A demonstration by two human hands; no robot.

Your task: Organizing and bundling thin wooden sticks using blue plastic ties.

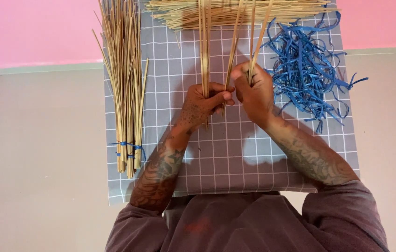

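We have our left hand [202, 103] clenched around a small sheaf of thin straw-coloured sticks [205, 56], gripped low on their length so the short ends poke out just below the fist and the long ends stand away from us. Our right hand [254, 91] is closed on a few more of the same sticks [254, 37], pinched between thumb and curled fingers, and these fan apart above the fist. The two fists sit just beside each other, knuckles nearly touching, over the middle of the grey checked mat [235, 154]

To do this well, we judge the lower ends should be evened before the two lots meet, and the right grip kept light enough that single sticks can slide across without snapping or crossing

Both forearms come up from the near edge of the mat and angle inward, wrists bent slightly towards each other, backs of the hands facing up to the camera; the sleeves are pushed to the elbows

Further out, a finished bundle of sticks tied with blue strip [125, 93] lies along the mat's left edge, a loose heap of sticks [235, 11] lies across the far end, and a tangle of blue plastic strips [307, 70] sits near the right hand. The mat rests on a pale desk [39, 154]
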